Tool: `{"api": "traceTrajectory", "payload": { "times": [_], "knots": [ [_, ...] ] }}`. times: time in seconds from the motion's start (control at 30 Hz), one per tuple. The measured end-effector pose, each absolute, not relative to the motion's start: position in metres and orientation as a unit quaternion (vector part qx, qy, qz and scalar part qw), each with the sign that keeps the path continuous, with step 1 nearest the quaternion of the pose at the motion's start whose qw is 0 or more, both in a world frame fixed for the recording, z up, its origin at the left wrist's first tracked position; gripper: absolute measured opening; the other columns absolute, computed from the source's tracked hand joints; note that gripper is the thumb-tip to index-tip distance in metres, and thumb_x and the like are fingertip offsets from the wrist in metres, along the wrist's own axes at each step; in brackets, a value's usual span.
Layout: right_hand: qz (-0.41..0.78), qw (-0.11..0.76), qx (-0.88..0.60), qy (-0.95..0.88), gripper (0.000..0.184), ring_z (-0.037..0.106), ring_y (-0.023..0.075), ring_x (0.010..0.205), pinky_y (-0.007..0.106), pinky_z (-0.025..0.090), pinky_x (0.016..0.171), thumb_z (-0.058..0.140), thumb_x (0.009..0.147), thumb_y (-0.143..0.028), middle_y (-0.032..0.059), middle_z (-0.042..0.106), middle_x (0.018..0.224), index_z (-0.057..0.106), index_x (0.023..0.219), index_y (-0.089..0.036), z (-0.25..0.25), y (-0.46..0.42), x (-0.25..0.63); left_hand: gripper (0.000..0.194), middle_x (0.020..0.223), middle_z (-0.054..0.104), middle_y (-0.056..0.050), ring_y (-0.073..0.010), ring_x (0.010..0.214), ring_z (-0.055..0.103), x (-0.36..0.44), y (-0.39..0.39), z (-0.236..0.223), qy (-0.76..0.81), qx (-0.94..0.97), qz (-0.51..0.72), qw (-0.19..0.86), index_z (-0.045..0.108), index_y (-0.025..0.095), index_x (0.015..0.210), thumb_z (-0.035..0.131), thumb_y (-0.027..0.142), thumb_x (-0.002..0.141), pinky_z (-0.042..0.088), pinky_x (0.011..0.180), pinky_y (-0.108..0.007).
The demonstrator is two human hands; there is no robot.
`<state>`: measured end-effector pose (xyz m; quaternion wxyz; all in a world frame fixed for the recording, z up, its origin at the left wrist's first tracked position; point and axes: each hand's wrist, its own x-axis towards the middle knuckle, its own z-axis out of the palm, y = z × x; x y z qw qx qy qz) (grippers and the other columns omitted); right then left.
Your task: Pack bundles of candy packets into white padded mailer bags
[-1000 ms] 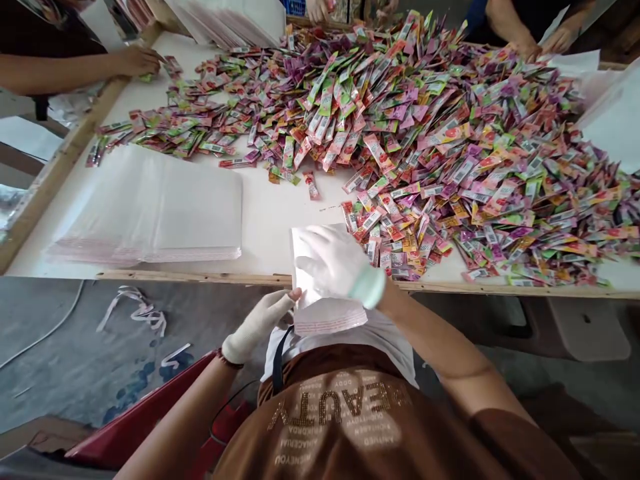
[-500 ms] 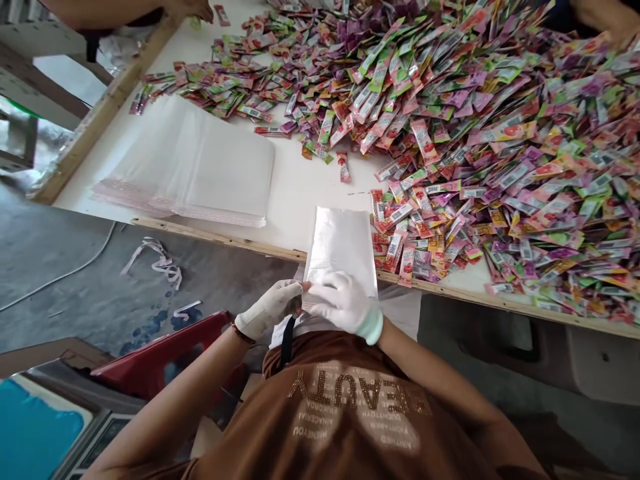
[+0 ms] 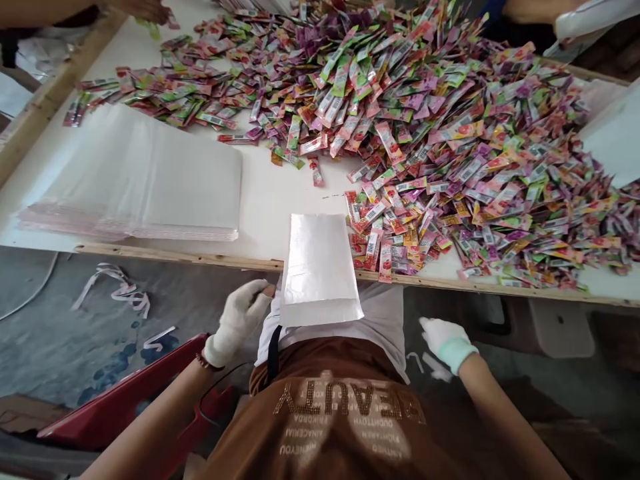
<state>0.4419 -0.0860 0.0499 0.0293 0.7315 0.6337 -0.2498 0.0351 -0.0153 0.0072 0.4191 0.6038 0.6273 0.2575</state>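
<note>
When locating the silvery white pouch [image 3: 320, 263], look to the near edge of the worktop [image 3: 273, 200]: find it lying flat, with its far end on the surface and its near end overhanging toward white cloth [image 3: 385, 317]. Note a band [image 3: 320, 313] across that near end. Find the gloved left hand [image 3: 237, 320] just beside the pouch's left edge, apart from it; read its grip as slack, with fingers loosely bent. Find the gloved right hand [image 3: 444, 340] well apart to the right, over the floor [image 3: 175, 293]. Observe its fingers curled in and a blurred pale strip [image 3: 437, 368] just below; cannot tell whether held in that grip or loose. To the left, note a stack of pale bags [image 3: 190, 180], pinkish along the near edge. Across the far side and the right, note a heap of coloured packets [image 3: 425, 120] reaching beside the pouch, with a single packet [image 3: 315, 173] lying beyond the pouch. At the far left, observe another person's hand [image 3: 150, 9] near packets
</note>
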Motion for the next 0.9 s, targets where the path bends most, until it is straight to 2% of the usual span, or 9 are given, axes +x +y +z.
{"api": "traceTrajectory", "payload": {
  "times": [0.1, 0.23, 0.33, 0.4, 0.47, 0.6, 0.73, 0.83, 0.9],
  "knots": [
    [-0.182, 0.001, 0.684, 0.706, 0.041, 0.070, 0.0309, 0.103, 0.046, 0.056, 0.084, 0.049, 0.092, -0.024, 0.0169, 0.068, 0.124, 0.066, 0.129, -0.029, 0.032, -0.073, 0.429, 0.036, 0.135, 0.063, -0.016, -0.0329, 0.126, 0.058, 0.030, -0.007, -0.002, 0.574, 0.755, 0.264, 0.176, 0.067, 0.021, 0.118, 0.064, 0.028, 0.083, 0.049, 0.103, -0.049],
    [-0.136, -0.068, 0.501, 0.852, 0.048, 0.058, 0.0280, 0.124, 0.048, 0.045, 0.103, 0.047, 0.093, -0.014, 0.0146, 0.060, 0.141, 0.062, 0.136, -0.027, 0.008, -0.043, 0.381, 0.045, 0.141, 0.063, -0.009, -0.0280, 0.135, 0.054, 0.034, -0.002, -0.006, 0.359, 0.893, 0.244, 0.119, 0.066, 0.030, 0.126, 0.059, 0.013, 0.085, 0.039, 0.115, -0.053],
    [-0.178, -0.166, 0.444, 0.863, 0.037, 0.060, 0.0259, 0.119, 0.046, 0.045, 0.102, 0.049, 0.097, -0.021, 0.0110, 0.070, 0.126, 0.069, 0.126, -0.029, 0.002, -0.029, 0.363, 0.032, 0.125, 0.073, -0.007, -0.0224, 0.117, 0.066, 0.039, -0.005, 0.000, 0.325, 0.892, 0.270, 0.163, 0.069, 0.028, 0.117, 0.058, 0.017, 0.090, 0.048, 0.107, -0.043],
    [-0.203, -0.247, 0.471, 0.822, 0.030, 0.063, 0.0245, 0.112, 0.043, 0.046, 0.100, 0.048, 0.100, -0.027, 0.0099, 0.074, 0.113, 0.074, 0.116, -0.026, 0.002, -0.022, 0.359, 0.019, 0.106, 0.077, -0.007, -0.0200, 0.100, 0.069, 0.044, -0.006, 0.007, 0.406, 0.839, 0.295, 0.210, 0.071, 0.023, 0.103, 0.055, 0.022, 0.093, 0.052, 0.096, -0.037],
    [-0.242, -0.286, 0.522, 0.766, 0.031, 0.066, 0.0228, 0.100, 0.038, 0.048, 0.094, 0.046, 0.103, -0.034, 0.0091, 0.076, 0.100, 0.076, 0.105, -0.024, 0.004, -0.013, 0.355, 0.023, 0.083, 0.073, -0.004, -0.0163, 0.079, 0.066, 0.049, -0.003, 0.015, 0.504, 0.769, 0.284, 0.272, 0.068, 0.019, 0.086, 0.049, 0.029, 0.097, 0.053, 0.079, -0.029],
    [-0.315, -0.190, 0.630, 0.684, 0.035, 0.069, 0.0216, 0.086, 0.030, 0.049, 0.079, 0.046, 0.103, -0.041, 0.0069, 0.075, 0.088, 0.074, 0.097, -0.022, 0.013, 0.017, 0.337, 0.036, 0.057, 0.050, 0.003, -0.0104, 0.055, 0.043, 0.060, 0.018, 0.023, 0.625, 0.678, 0.220, 0.318, 0.053, 0.019, 0.067, 0.047, 0.040, 0.096, 0.035, 0.055, -0.025],
    [-0.320, -0.048, 0.712, 0.623, 0.040, 0.070, 0.0267, 0.094, 0.032, 0.046, 0.077, 0.057, 0.096, -0.039, 0.0086, 0.075, 0.100, 0.062, 0.132, -0.022, 0.020, 0.043, 0.324, 0.028, 0.065, 0.055, 0.003, -0.0112, 0.060, 0.046, 0.069, 0.039, 0.026, 0.664, 0.626, 0.238, 0.334, 0.051, 0.020, 0.072, 0.062, 0.042, 0.084, 0.035, 0.057, -0.024],
    [-0.359, -0.084, 0.716, 0.593, 0.086, 0.068, 0.0248, 0.093, 0.031, 0.046, 0.077, 0.070, 0.084, -0.033, 0.0078, 0.072, 0.105, 0.029, 0.158, -0.021, 0.022, 0.052, 0.324, 0.038, 0.076, 0.060, 0.001, -0.0114, 0.059, 0.051, 0.072, 0.043, 0.035, 0.660, 0.499, 0.279, 0.487, 0.058, 0.020, 0.097, 0.072, 0.046, 0.074, 0.038, 0.052, -0.022],
    [-0.457, -0.144, 0.662, 0.576, 0.094, 0.065, 0.0190, 0.078, 0.028, 0.045, 0.071, 0.072, 0.082, -0.031, 0.0004, 0.069, 0.086, 0.022, 0.160, -0.021, 0.023, 0.056, 0.324, 0.046, 0.065, 0.053, 0.004, -0.0085, 0.046, 0.041, 0.071, 0.042, 0.047, 0.617, 0.395, 0.234, 0.639, 0.061, 0.019, 0.100, 0.074, 0.051, 0.070, 0.029, 0.042, -0.020]
  ]
}}
